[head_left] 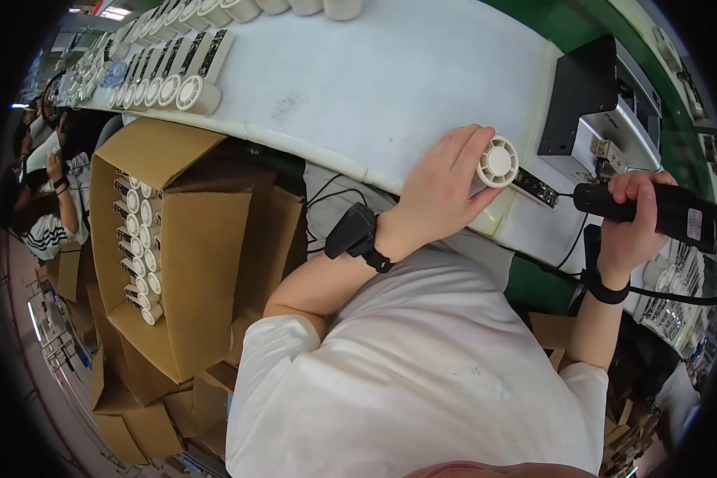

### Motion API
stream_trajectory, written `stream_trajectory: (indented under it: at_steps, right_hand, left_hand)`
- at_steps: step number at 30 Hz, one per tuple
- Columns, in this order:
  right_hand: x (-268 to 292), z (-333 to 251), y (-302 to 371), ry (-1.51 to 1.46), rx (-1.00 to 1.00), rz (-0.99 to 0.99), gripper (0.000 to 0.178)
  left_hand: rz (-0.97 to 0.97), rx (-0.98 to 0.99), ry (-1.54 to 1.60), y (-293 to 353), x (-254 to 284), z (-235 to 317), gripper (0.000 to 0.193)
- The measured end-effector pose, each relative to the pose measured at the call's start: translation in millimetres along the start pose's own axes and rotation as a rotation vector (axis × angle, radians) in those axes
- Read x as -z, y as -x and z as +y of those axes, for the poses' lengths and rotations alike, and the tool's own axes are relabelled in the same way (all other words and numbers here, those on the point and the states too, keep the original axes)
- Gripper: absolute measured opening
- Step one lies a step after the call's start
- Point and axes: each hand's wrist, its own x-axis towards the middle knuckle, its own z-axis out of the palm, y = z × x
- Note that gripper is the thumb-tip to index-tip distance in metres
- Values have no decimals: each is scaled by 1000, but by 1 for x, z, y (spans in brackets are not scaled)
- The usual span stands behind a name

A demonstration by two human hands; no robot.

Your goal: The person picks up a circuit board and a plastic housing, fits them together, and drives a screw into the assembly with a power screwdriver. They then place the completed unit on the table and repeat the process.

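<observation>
Nearest the camera, below both wrists, a white T-shirt (422, 366) fills the lower frame, and from it the forearms reach up to the edge of a white work surface (374, 88). At the left hand (442, 187) the fingers (470, 147) lie spread and curled over a small white handheld fan unit (499, 162), whose round grille faces the camera just past the fingertips; the thumb runs underneath, so the hand has the piece pinned against the table's rim rather than lifted. Just right of those fingers a dark circuit strip (536, 187) sticks out from the fan's end. Level with it, the right hand (631, 227) is wrapped fully round a black powered driver (653, 209), its nose pointing left toward the strip and a black cord hanging from it. The work looks like fastening or probing at that strip, and it would go best with the left fingers pressing the fan flat so it cannot roll, the tool held in line with the strip, and the cord kept off the part. Beyond the right fingers stands a grey metal fixture (613, 131). Left of and below the left fingers an open cardboard box (175, 239) holds rows of the same fans. Far beyond the fingertips, more finished fans (171, 76) lie in ranks on the surface, and another person (52, 207) sits at the far left.
</observation>
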Motion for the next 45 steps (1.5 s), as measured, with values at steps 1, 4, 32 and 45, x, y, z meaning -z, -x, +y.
stream_trajectory:
  at_steps: [1, 4, 32, 45]
  right_hand:
    - [0, 0, 0, 4, 4, -2, 21]
    - [-3, -8, 6, 101, 41, 34, 23]
    - [10, -33, -40, 101, 103, 19, 29]
    - [-2, -22, 27, 66, 60, -16, 35]
  left_hand:
    - [-7, -2, -1, 0, 0, 1, 68]
    - [-17, -19, -5, 3, 1, 1, 67]
    - [-49, 113, 0, -2, -5, 2, 66]
    - [-47, 100, 0, -2, -5, 2, 68]
